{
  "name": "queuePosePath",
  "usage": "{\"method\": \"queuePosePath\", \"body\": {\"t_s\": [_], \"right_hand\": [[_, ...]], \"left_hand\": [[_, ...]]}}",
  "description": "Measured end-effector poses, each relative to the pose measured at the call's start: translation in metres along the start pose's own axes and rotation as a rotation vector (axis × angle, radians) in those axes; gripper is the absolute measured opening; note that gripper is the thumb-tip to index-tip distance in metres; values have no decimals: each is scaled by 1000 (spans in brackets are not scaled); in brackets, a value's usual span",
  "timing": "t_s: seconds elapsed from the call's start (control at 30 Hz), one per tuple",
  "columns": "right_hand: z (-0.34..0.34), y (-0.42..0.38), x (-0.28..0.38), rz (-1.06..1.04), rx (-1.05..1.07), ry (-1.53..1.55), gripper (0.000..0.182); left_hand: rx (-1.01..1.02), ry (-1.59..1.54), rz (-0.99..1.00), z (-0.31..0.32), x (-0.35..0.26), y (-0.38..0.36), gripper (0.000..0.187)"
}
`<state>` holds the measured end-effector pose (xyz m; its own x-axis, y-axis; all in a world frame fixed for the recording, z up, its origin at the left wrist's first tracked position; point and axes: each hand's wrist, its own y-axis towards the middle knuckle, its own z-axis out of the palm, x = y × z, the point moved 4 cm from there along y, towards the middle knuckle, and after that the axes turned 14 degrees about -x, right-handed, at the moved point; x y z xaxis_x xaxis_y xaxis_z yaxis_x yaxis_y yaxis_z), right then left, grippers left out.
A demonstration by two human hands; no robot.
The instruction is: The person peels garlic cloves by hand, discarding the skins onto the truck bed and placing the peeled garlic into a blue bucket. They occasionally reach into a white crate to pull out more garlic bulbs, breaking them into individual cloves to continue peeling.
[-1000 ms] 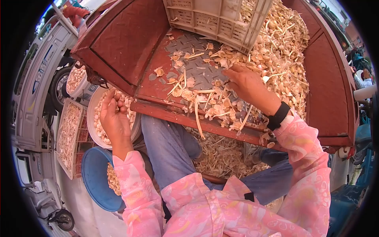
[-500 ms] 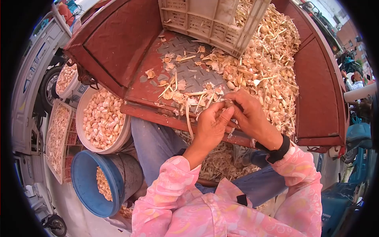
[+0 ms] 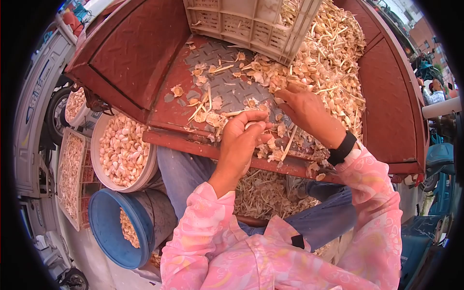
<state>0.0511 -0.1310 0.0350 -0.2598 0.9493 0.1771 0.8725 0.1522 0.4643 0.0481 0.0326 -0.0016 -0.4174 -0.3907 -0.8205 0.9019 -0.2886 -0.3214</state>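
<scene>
Cream-coloured heaped garlic (image 3: 338, 72) lies just beyond the nearer right hand (image 3: 305, 111), the left hand (image 3: 241, 137) curled farther off, and whether either grip clamps anything I cannot tell.

Brick-red walls on the big metal cart bed (image 3: 140, 58), grey raised tread (image 3: 224, 92) at twelve o'clock! Twelve again, an off-white latticed plastic crate (image 3: 237, 26); two, a loose garlic heap (image 3: 336, 72) in straw and cream; eight, a plain blue round plastic bucket (image 3: 104, 227); and at six, a pink cloth shirt (image 3: 227, 266) swirled yellow and white!
</scene>
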Motion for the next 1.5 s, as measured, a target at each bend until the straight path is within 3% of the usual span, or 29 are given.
{"method": "queuePosePath", "body": {"t_s": [0.07, 0.17, 0.23, 0.27, 0.4, 0.47, 0.5, 0.53, 0.67, 0.77, 0.87, 0.97, 1.0, 1.1, 1.13, 1.23, 1.37, 1.4, 1.5], "right_hand": [[27, 2, -5, -40, 178, -150, 17], [30, 0, -16, -59, 170, -65, 15], [24, -2, -30, 353, 247, 495, 14], [21, -2, -32, 557, 276, 775, 14], [-6, -3, -10, 596, 212, 1074, 12], [-8, -1, -25, 377, 148, 698, 16], [-7, 1, -33, 263, 119, 509, 19], [-3, 0, -32, 12, 115, 278, 23], [11, -18, -21, 4, 87, 9, 9], [7, -22, -24, 0, 87, 167, 10], [0, -36, -24, 620, 97, 674, 12], [-5, -32, -5, 355, 132, 758, 8], [-7, -26, -4, 423, 135, 738, 14], [0, 3, -28, 199, -272, 376, 15], [5, 14, -33, 110, -268, 173, 19], [27, 35, -35, -95, -96, -61, 23], [31, 28, -20, -113, 167, 151, 40], [22, 22, -15, -94, 225, 83, 42], [-2, 3, -13, -101, 24, 68, 40]], "left_hand": [[10, 67, 4, 0, -2, 3, 18], [13, 315, 122, -2, -1, 10, 19], [45, 567, 255, 8, -2, 25, 20], [0, 635, 453, 14, 2, 36, 24], [82, 193, -39, 37, 8, 47, 21], [81, -31, -254, 40, 15, 51, 19], [62, -46, -247, 39, 14, 50, 18], [41, -59, -237, 35, 12, 48, 17], [-31, -48, -239, 22, 2, 31, 17], [-16, 80, -223, 13, 10, 23, 19], [26, 101, -271, 18, 22, 17, 22], [66, -27, -420, 24, 32, 18, 26], [76, -104, -466, 25, 36, 23, 26], [27, -252, -530, 21, 34, 33, 19], [11, -271, -512, 19, 29, 33, 18], [-8, -240, -426, 11, 11, 31, 14], [4, -150, -302, -13, -15, 31, 15], [8, -150, -286, -20, -22, 29, 15], [31, -225, -194, -48, -54, 15, 18]]}}
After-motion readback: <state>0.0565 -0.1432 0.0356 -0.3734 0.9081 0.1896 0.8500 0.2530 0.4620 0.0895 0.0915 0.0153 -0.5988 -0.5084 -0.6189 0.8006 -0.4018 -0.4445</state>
